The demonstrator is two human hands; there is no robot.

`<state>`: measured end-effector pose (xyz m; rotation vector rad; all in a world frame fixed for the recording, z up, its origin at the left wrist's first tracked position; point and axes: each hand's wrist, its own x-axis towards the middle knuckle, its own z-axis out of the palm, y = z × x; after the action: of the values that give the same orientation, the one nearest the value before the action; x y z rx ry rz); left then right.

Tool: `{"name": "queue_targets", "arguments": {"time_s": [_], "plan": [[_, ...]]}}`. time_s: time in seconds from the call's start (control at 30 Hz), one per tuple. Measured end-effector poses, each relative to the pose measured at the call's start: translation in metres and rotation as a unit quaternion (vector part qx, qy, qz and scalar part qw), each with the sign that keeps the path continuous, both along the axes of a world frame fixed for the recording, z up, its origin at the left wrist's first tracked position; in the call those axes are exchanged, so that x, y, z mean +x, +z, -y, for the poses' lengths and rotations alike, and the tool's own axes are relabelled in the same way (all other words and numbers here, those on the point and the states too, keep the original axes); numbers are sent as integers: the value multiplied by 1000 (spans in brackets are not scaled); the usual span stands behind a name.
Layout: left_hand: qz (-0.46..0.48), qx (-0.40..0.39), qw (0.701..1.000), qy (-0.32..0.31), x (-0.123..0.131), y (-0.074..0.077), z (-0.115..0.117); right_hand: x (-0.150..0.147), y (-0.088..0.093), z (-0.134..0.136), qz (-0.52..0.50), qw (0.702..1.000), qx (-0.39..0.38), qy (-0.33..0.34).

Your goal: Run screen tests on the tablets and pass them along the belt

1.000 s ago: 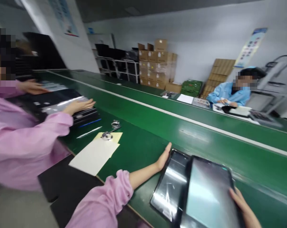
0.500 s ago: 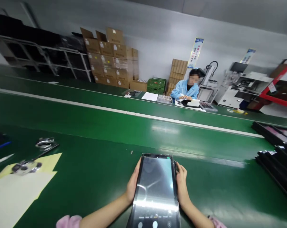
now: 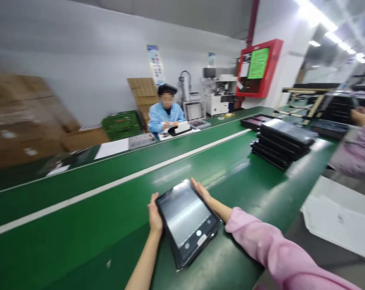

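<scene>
A black tablet with its screen lit, showing a camera-style display with round buttons along the near edge, is held tilted above the green work surface. My left hand grips its left edge, with the fingers partly behind it. On the far right edge my right hand is closed around the side, its fingertips near the top corner. Both hands hold the tablet between them.
To the right stands a stack of black trays or devices. Papers lie at the lower right. A co-worker in blue sits across the line; another person's pink sleeve is at far right. A red cabinet hangs behind.
My view has swung right, bringing the stack, the red cabinet and another person's sleeve into sight. The tablet has turned, its top now angled to the right, with both hands still holding it.
</scene>
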<state>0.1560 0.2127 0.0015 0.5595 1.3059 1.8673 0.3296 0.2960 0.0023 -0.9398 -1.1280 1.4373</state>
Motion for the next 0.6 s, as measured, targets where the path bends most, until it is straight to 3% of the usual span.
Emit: {"name": "queue_targets", "arguments": {"time_s": [0.1,0.27,0.37,0.6], "plan": [[-35,1,999,-16,-32,2,-23,-22,-9,-16,-34,999,17,39],[-74,-49,995,-48,-73,-7,-24,-50,-30,-13,-67,990,58,107],[-63,-78,994,-53,-78,-5,-22,-55,-39,-11,-81,988,74,111],[-82,-73,989,-98,-63,22,-15,-56,-40,-18,-106,984,67,123]]}}
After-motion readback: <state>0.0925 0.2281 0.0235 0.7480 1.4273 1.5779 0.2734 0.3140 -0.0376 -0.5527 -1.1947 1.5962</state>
